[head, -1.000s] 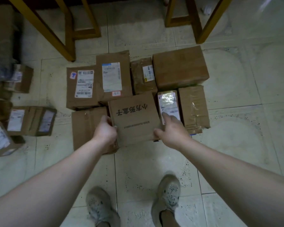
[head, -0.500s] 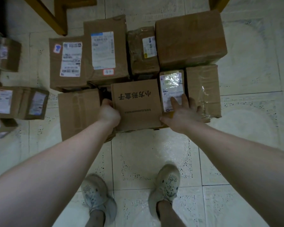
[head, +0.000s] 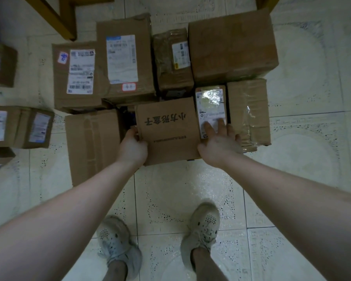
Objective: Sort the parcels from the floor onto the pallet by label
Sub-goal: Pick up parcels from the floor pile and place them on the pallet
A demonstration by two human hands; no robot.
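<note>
A brown parcel printed with black characters (head: 168,130) lies in the front row of a cluster of cardboard parcels on the tiled floor. My left hand (head: 133,146) grips its left edge, fingers curled round the side. My right hand (head: 219,142) sits at its right edge with straight fingers resting on a small parcel with a glossy label (head: 210,102). Behind stand a tall labelled parcel (head: 126,57), a wide labelled parcel (head: 77,74), a small taped parcel (head: 172,61) and a big plain box (head: 231,45).
A plain box (head: 93,147) lies left of the printed parcel and a taped box (head: 249,110) lies at the right. Loose labelled parcels (head: 20,126) sit at the left edge. Yellow wooden legs (head: 57,17) stand at the back. My shoes (head: 203,226) are on bare tiles.
The printed parcel went forward into the gap in the front row. My right hand slid from its edge onto the small glossy-labelled parcel. The view dropped closer to the boxes.
</note>
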